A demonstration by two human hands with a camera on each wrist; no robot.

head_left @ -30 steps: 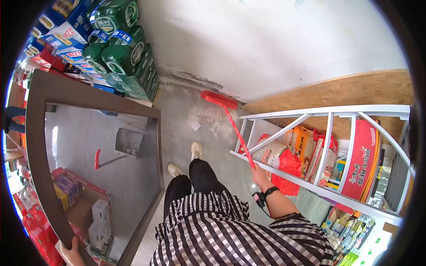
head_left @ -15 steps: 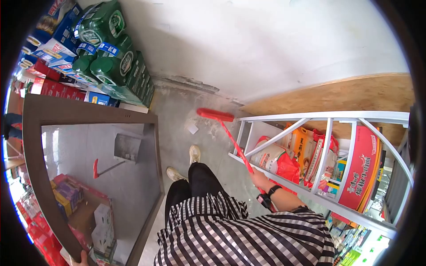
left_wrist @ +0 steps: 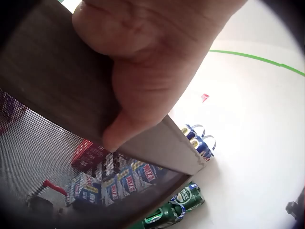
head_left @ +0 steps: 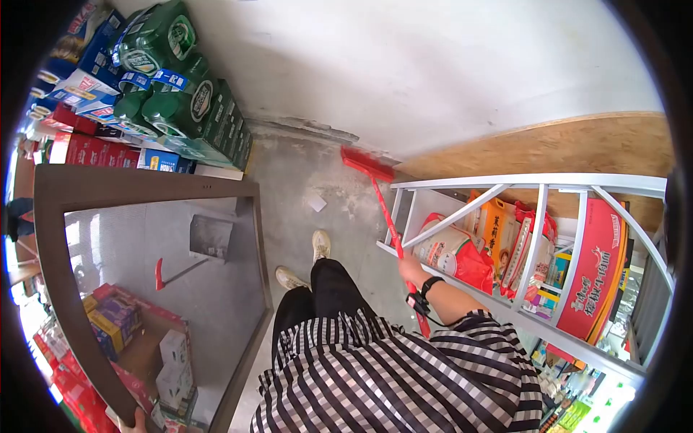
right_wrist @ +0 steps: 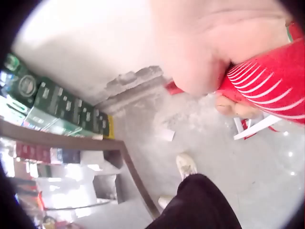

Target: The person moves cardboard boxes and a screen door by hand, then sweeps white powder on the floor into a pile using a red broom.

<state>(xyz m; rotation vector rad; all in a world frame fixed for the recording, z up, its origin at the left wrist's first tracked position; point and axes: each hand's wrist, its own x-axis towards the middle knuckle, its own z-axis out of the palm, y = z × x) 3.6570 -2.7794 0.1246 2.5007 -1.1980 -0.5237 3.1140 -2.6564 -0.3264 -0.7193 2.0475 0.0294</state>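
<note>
My right hand (head_left: 413,270) grips the handle of a red broom (head_left: 382,198), with the fingers curled round it. The broom's head (head_left: 367,164) is down on the floor by the base of the wall. In the right wrist view the handle (right_wrist: 269,86) shows large, with white curved stripes. Over at the lower left, my left hand (head_left: 132,422) holds the edge of a brown-framed mesh screen (head_left: 47,238). The left wrist view shows its thumb (left_wrist: 121,133) lying across the frame; the other fingers are hidden behind it. A small white paper (head_left: 316,203) lies on the floor near my shoes.
A white metal ladder (head_left: 530,238) leans at the right, with rice bags (head_left: 458,252) and a red carton (head_left: 588,267) behind it. Green bottle packs (head_left: 170,105) are stacked at the upper left. Through the mesh show a dustpan (head_left: 210,237) and boxes (head_left: 115,321).
The broom's head came back toward my feet, then went away again to the wall and a little right. My right hand has moved forward with it. The left hand stays on the screen's frame.
</note>
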